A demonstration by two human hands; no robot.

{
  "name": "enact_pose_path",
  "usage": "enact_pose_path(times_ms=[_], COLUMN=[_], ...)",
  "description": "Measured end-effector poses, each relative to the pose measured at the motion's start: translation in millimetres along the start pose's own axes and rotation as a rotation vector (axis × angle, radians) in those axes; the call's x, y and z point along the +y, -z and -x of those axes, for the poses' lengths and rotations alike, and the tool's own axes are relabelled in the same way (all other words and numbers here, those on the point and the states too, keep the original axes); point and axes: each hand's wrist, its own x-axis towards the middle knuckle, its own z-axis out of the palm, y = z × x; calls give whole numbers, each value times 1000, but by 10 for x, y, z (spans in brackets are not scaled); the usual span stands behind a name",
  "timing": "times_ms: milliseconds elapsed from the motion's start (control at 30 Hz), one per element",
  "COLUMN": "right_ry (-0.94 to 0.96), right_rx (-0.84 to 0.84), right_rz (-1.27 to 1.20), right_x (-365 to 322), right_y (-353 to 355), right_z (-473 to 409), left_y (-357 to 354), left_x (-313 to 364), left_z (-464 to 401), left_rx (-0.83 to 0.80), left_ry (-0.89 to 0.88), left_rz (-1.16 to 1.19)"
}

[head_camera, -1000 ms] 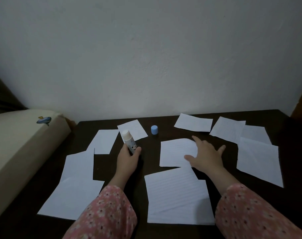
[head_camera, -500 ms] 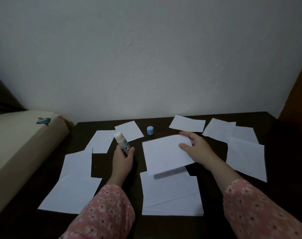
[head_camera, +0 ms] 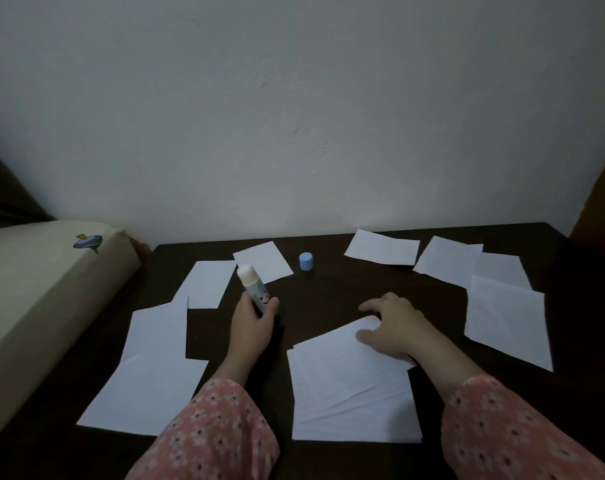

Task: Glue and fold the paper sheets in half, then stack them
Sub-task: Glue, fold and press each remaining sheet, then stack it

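stack of folded sheets point(head_camera: 353, 410) near table edge, top sheet askew | right hand point(head_camera: 394, 327) rests on its far corner, fingers spread and relaxed | left hand point(head_camera: 252, 323) grips uncapped glue stick point(head_camera: 254, 287), tip up | loose sheets point(head_camera: 507, 317) lie both sides | blue cap point(head_camera: 306, 261) stands upright toward the wall

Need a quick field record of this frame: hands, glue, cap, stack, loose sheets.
left hand: grips the glue stick
glue stick: uncapped, tilted, tip up and away from the person
cap: blue, upright on the table, apart from the stick
right hand: fingers spread, resting on the top sheet of the stack
stack: lined sheets in front of the person, top sheet skewed
loose sheets: scattered left and right, some overlapping
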Motion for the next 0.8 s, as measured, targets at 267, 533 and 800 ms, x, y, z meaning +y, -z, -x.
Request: enact_pose_path(times_ms=[267,533,800], right_ry=[182,368,404], right_rx=[26,-5,38], right_rz=[-3,110,371], right_x=[-676,-1122,-1051], right_y=[28,-232,-478], right_z=[-644,-1177,-1186], left_y=[123,317,259], left_x=[-12,-103,-62], left_z=[-38,-240,-329], left_rx=[-3,-47,-46], left_ry=[69,115,116], left_rz=[173,130,223])
